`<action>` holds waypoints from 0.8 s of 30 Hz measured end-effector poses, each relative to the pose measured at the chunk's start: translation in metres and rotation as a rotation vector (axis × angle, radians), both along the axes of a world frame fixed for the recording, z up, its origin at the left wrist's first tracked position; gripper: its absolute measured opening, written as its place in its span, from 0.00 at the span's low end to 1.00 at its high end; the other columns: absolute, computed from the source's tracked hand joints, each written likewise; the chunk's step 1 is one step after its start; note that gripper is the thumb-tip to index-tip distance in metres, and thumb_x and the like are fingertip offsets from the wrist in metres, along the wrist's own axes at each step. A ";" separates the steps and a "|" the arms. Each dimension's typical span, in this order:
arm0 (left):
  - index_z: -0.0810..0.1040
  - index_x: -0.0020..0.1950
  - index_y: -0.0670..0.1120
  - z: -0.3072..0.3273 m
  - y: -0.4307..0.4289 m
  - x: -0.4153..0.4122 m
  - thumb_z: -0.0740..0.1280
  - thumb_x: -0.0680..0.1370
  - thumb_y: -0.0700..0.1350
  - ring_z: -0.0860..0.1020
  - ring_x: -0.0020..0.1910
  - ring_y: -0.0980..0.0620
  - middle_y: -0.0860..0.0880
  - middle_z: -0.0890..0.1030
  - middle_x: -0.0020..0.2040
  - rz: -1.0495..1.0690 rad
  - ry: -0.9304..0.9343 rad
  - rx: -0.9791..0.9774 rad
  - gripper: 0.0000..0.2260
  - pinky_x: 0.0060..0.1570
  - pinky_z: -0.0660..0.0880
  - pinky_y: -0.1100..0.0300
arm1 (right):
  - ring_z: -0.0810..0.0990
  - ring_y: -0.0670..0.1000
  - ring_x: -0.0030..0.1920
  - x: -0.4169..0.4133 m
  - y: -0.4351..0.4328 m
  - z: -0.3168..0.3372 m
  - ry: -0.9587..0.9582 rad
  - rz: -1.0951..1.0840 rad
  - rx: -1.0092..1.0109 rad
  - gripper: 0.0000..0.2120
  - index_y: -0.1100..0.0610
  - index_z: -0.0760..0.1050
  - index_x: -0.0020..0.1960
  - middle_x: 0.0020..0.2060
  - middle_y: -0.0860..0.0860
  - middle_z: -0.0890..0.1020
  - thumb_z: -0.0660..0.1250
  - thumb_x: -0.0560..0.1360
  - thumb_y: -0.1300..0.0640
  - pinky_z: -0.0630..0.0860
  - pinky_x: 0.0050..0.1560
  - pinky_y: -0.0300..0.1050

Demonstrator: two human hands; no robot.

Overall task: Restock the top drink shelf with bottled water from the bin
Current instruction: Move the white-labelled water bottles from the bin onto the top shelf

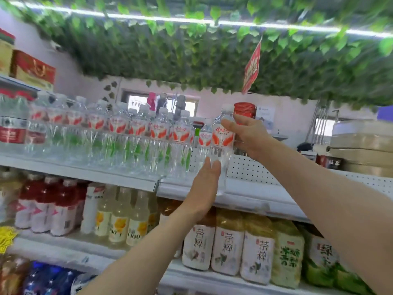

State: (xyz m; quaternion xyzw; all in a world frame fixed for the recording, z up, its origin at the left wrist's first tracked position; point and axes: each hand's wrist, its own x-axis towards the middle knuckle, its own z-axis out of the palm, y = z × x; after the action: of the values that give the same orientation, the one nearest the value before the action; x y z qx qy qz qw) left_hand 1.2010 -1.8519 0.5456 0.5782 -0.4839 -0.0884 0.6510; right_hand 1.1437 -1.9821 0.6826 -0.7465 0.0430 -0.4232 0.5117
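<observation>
My left hand (205,184) is raised with its fingers held together and flat, the fingertips touching the lower part of the water bottle (223,141) and steadying it from below rather than clamping it. My right hand (247,136) is wrapped round the bottle's labelled middle, thumb across the front. The bottle is upright, white cap on and full of clear water, held just over the front edge of the top shelf (244,192) at the right end of the stocked row.

I judge this to be the placing step. The next move calls for setting the base down flat on the shelf in the gap beside the last standing bottle, then letting go without knocking the neighbours.

Behind my hands, the row of water bottles (119,133) fills the shelf's left stretch, all capped and full; the perforated stretch to the right is bare. One shelf down stand red drinks (46,205), pale yellow drinks (125,222) and tea bottles (227,243), all full. The bin is out of view.
</observation>
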 end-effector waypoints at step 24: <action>0.39 0.81 0.53 0.001 -0.060 0.098 0.42 0.77 0.71 0.43 0.80 0.54 0.55 0.43 0.82 0.124 -0.162 0.142 0.38 0.78 0.43 0.50 | 0.88 0.53 0.47 0.112 -0.063 -0.005 0.014 -0.006 0.032 0.21 0.55 0.78 0.67 0.47 0.52 0.88 0.76 0.75 0.54 0.83 0.46 0.51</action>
State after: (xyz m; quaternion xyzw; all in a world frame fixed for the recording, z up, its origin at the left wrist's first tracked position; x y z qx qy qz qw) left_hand 1.2985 -1.9122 0.5465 0.6570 -0.4906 -0.0350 0.5714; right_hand 1.2552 -2.0455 0.6781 -0.7409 0.0558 -0.4188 0.5220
